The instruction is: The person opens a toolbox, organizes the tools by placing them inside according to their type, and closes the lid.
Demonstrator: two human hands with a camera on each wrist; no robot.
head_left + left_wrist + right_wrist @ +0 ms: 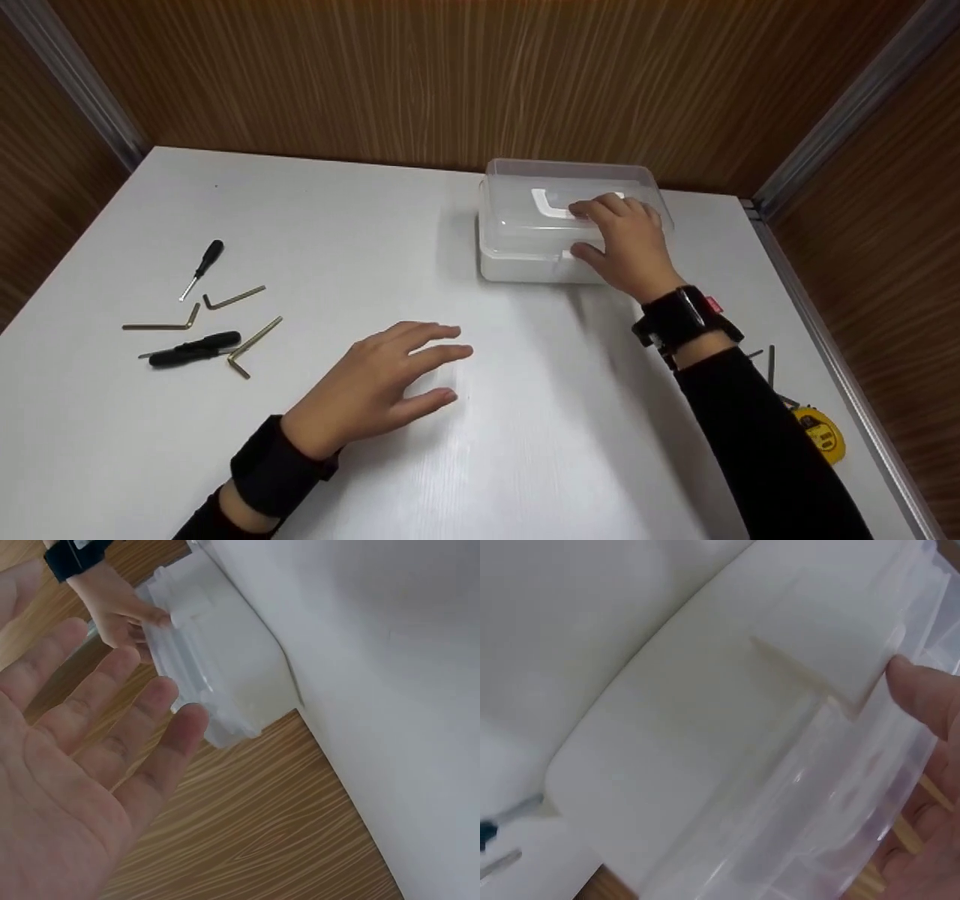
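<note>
From the head camera, nearest of all are the two dark sleeves at the bottom edge. The left hand [379,382] lies palm down just over the white table [525,450], fingers straight and slightly spread, holding nothing. Farther back, the right hand [626,244] rests on one clear plastic box [525,225] that stands near the table's far edge against the wooden wall: the fingers lie over the lid by its white handle [547,204], and the thumb presses the front latch. Whether the fingers curl round anything cannot be told here. A black wrist strap [682,319] sits on that arm. At the left of the table lie two black-handled screwdrivers [196,348] and three brass-coloured hex keys [251,345], well apart from both hands. By the right edge one yellow tape measure [821,433] shows beside the right sleeve, with another hex key [771,366] partly hidden behind it.

In the left wrist view the left hand [75,787] fills the near corner, palm up to the lens, fingers extended and empty. Beyond it the box [225,667] stands on the table, the right hand [120,611] gripping its near edge at the latch.

In the right wrist view the thumb [926,694] touches the box's white latch tab [840,652]; the fingers [922,825] show through the clear lid, curled over it.
</note>
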